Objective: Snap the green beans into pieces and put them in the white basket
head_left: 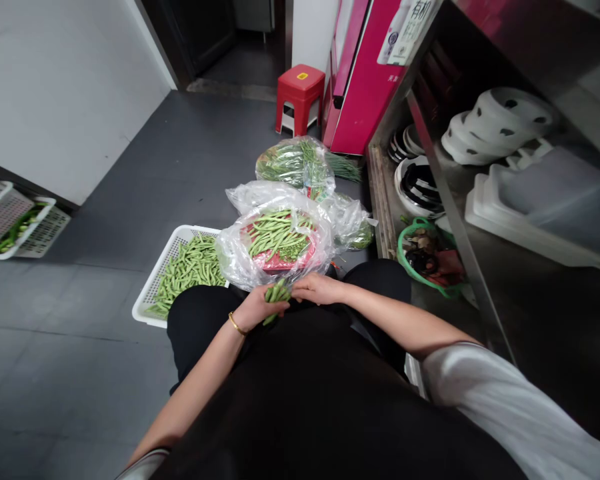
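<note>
My left hand (258, 308) is wrapped around a small bunch of green beans (278, 293) held just above my lap. Close beside it, my right hand (317, 289) has its fingers bent together near the bunch's right side; whether a bean is pinched there is hidden. In front of both hands lies an opened clear plastic bag (233, 250) with long green beans (275, 230) on something red (305, 257). To the left, a white perforated basket (147, 303) holds many short bean pieces (193, 267), partly behind my left knee.
Bagged green vegetables (285, 162) lie beyond the beans, before a red stool (301, 90) and a pink cabinet (363, 93). A metal shelf (460, 200) with containers lines the right, above a green basket (404, 257). White crates (45, 230) stand at far left.
</note>
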A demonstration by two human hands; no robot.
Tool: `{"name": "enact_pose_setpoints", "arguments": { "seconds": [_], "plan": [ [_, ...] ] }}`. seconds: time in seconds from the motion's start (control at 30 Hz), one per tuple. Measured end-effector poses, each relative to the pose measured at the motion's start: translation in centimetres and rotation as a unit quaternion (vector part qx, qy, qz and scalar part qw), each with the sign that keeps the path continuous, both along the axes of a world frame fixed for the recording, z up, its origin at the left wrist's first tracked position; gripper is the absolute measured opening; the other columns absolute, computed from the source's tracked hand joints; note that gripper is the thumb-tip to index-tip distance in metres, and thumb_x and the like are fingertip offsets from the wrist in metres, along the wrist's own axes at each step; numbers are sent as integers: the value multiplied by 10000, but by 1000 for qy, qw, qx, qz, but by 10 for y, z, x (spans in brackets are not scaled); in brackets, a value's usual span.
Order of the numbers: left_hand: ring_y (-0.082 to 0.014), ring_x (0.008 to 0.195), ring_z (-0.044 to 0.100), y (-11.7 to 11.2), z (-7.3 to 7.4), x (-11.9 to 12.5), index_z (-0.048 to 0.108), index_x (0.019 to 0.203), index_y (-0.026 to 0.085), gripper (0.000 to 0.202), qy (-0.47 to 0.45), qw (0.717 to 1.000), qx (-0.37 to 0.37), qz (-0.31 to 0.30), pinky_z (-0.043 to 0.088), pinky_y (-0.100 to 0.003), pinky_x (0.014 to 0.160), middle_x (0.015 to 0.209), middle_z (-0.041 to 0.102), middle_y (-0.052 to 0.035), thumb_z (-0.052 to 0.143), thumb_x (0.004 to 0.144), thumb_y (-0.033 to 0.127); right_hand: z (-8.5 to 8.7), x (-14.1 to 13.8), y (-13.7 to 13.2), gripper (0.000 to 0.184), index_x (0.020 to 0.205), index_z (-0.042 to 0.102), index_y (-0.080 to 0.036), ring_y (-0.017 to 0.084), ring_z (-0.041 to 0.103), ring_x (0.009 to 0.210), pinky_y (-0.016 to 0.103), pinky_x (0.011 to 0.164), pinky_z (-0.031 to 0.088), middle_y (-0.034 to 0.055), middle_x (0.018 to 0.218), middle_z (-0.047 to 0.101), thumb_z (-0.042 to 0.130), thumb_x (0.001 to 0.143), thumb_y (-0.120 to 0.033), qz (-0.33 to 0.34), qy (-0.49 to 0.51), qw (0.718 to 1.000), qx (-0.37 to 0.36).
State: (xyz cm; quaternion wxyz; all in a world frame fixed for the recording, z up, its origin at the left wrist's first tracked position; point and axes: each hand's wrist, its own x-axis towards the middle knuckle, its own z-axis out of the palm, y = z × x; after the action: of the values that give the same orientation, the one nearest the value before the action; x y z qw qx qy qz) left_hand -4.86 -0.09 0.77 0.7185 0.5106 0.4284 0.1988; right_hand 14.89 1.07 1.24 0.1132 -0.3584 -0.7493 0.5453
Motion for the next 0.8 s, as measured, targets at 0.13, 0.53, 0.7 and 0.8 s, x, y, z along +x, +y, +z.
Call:
{"name": "enact_pose_setpoints", "arguments": {
  "seconds": [0.13, 0.53, 0.7, 0.8],
  "plan": [
    [-105, 509, 557, 5, -4, 3, 601, 834, 126, 292, -76, 991, -29, 102, 430, -218, 501, 620, 617, -2, 755, 643, 284, -24, -29, -8, 365, 694, 458, -184, 83, 439, 347, 193, 401, 373, -86, 405, 397, 381, 876, -491, -286, 162, 935, -130],
    [-146, 574, 605, 23, -20, -23, 611, 918, 131, 328, -264, 910, -195, 254, 530, -337, 655, 655, 637, -17, 734, 618, 181, -28, -40, 80, 304, 947, 604, -132, 203, 616, 803, 284, 663, 461, 125, 912, 655, 615, 803, -400, -80, -263, 939, 207],
    [-104, 492, 545, 20, -22, -19, 596, 837, 127, 298, -246, 917, -180, 258, 495, -268, 571, 556, 562, 31, 761, 591, 156, -26, -90, 109, 308, 1083, 567, -118, 179, 588, 904, 350, 780, 493, 74, 1056, 596, 532, 891, -356, -89, -191, 939, 270],
    [-111, 476, 556, 22, -30, -17, 578, 767, 118, 279, -191, 914, -207, 292, 470, -248, 503, 618, 637, -18, 779, 591, 199, -22, -76, 99, 227, 1007, 579, -122, 176, 569, 905, 352, 814, 471, 73, 1005, 597, 458, 927, -296, -107, -176, 936, 285]
  ]
}}
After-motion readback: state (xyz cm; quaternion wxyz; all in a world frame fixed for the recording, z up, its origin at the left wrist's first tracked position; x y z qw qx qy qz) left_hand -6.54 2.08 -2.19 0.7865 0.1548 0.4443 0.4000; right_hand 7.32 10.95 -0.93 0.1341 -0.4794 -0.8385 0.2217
